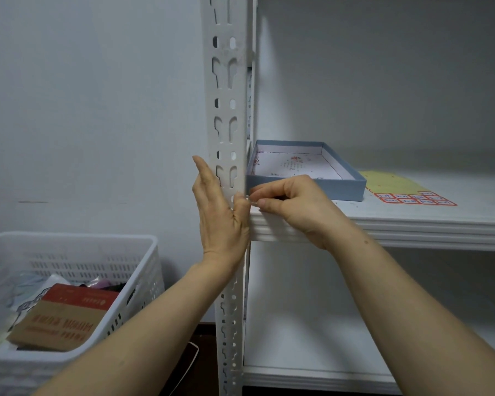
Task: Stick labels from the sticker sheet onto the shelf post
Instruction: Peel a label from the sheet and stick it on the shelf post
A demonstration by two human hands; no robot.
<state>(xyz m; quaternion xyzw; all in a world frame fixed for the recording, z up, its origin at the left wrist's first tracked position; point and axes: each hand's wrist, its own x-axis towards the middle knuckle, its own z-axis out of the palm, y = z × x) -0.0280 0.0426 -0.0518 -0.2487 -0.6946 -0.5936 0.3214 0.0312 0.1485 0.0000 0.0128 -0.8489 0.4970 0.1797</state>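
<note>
The white perforated shelf post (226, 90) runs upright through the middle of the view. My left hand (217, 218) lies flat against its left side, fingers straight and pointing up, with the thumb pressed on the post's front edge. My right hand (295, 207) comes in from the right at shelf height. Its thumb and forefinger pinch a small pale label (253, 200) right at the post's edge, beside my left thumb. The yellow sticker sheet (395, 184), with red-bordered labels along its near edge, lies flat on the shelf to the right.
A shallow blue box lid (306, 185) sits on the white shelf board (412, 224) behind my right hand. A lower shelf (312, 338) is below. At the lower left stands a white slotted basket (69, 244) holding a brown and red carton and bags.
</note>
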